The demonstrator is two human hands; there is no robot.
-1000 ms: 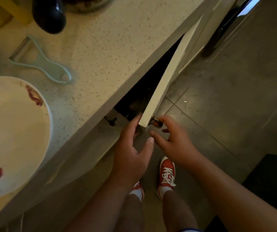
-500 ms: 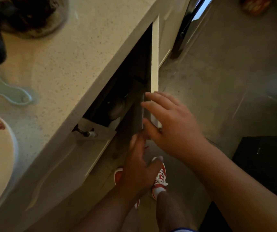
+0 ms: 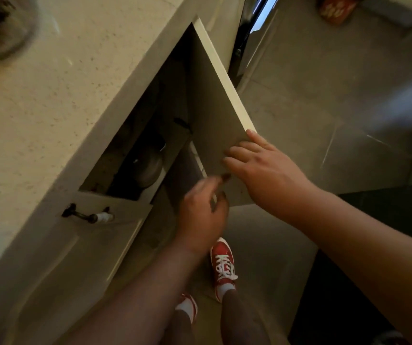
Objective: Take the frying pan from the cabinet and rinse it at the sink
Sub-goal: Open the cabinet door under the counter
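Observation:
The cream cabinet door (image 3: 214, 115) below the counter stands swung wide, its inner face toward me. My right hand (image 3: 262, 168) lies flat against that inner face near the free edge, fingers spread. My left hand (image 3: 202, 210) hovers just below it at the door's lower corner, fingers loosely curled and holding nothing. Inside the dark cabinet I see rounded metal cookware (image 3: 147, 165); whether it is the frying pan I cannot tell. The sink is out of view.
The speckled stone counter (image 3: 58, 95) fills the left. A shut neighbouring door with a dark handle (image 3: 87, 215) sits left of the opening. Grey tiled floor (image 3: 324, 108), a black mat (image 3: 386, 220) at right, and my red shoes (image 3: 222, 262) lie below.
The door has swung much wider, from a narrow gap to well past perpendicular. My right hand has moved from the handle to the door's inner face; my left hand has dropped lower.

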